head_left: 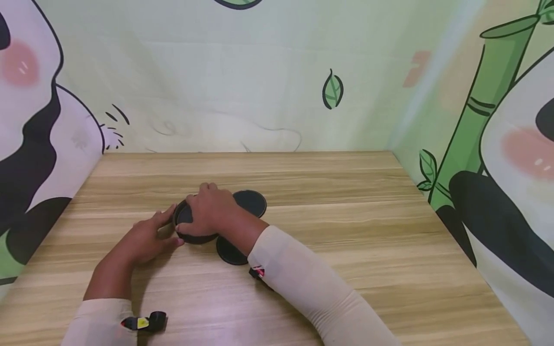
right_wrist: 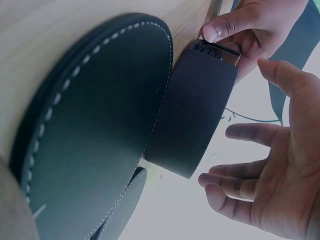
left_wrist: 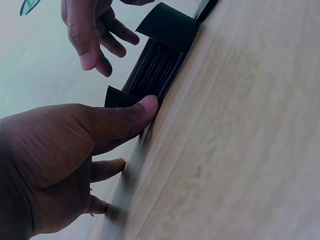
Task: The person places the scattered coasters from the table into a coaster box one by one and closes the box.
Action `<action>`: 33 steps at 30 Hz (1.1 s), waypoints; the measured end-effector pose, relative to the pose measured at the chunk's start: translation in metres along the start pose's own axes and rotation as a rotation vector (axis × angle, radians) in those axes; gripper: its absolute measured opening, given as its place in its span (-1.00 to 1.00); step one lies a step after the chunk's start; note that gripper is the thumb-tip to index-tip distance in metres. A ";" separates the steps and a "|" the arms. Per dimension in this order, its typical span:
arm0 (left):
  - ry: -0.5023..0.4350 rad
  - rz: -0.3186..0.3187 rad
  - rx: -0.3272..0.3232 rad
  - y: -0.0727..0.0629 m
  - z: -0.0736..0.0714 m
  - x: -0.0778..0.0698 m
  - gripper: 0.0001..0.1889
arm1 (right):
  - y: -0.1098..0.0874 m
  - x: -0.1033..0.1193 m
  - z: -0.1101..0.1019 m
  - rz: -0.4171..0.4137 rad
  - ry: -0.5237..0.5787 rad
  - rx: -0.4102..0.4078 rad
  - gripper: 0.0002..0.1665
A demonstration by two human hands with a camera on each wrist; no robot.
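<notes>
Holder [right_wrist: 191, 112], in left grip [head_left: 149, 238], below right grip [head_left: 209, 209]

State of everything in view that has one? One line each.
Holder: upright on table
Layered stack: inside holder
Left hand grip: pinching holder's edge
Right hand grip: fingers spread, not touching holder
Far disc: flat on table
Near disc: flat on table

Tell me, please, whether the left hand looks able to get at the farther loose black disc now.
Probably not directly: between the left hand and the farther loose black disc are the round black holder, which the left hand grips, and the right hand.
</notes>
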State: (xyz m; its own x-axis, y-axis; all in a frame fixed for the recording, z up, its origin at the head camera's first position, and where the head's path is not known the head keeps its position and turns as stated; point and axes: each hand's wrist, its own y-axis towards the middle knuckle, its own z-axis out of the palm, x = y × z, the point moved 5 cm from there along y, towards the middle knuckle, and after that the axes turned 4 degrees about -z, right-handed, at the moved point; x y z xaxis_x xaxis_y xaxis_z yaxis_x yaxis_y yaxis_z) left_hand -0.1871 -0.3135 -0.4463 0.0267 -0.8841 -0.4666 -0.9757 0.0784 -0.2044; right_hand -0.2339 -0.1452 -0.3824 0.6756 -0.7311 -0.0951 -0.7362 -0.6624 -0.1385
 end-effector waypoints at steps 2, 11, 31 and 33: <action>-0.001 0.000 0.002 0.000 0.000 0.000 0.09 | 0.000 -0.002 -0.001 -0.006 0.013 -0.010 -0.06; -0.026 -0.011 0.013 0.001 0.001 0.000 0.10 | -0.003 -0.015 -0.001 0.019 0.034 0.001 -0.04; -0.007 0.017 -0.010 0.001 0.000 0.000 0.10 | -0.004 -0.059 0.007 0.134 0.143 0.026 0.02; -0.008 0.018 -0.010 0.000 0.000 0.000 0.10 | -0.004 -0.064 0.010 0.154 0.179 0.038 0.01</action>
State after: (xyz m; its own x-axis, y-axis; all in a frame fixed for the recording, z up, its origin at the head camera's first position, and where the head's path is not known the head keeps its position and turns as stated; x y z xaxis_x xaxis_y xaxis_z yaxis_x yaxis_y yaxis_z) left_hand -0.1875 -0.3132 -0.4464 0.0104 -0.8790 -0.4767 -0.9782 0.0899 -0.1871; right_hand -0.2737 -0.0945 -0.3853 0.5353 -0.8426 0.0582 -0.8259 -0.5366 -0.1730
